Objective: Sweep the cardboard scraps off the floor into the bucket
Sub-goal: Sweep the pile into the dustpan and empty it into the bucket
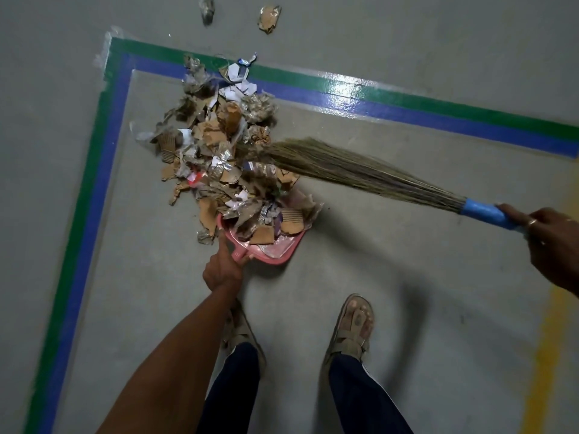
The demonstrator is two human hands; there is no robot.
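A heap of torn cardboard and paper scraps (pixel 216 142) lies on the grey floor inside a taped corner. Its near end spills into a pink dustpan (pixel 283 253), which rests on the floor with several scraps inside. My left hand (pixel 224 267) grips the dustpan's handle. My right hand (pixel 554 242) holds the blue handle (pixel 485 211) of a grass broom. The broom's bristles (pixel 344 166) lie against the right side of the heap. No bucket is in view.
Green and blue floor tape (pixel 407 104) frames the heap at the back and left. Two stray scraps (pixel 268 18) lie beyond the tape at the top. My sandalled feet (pixel 352 327) stand just behind the dustpan. A yellow line (pixel 545 355) runs at the right.
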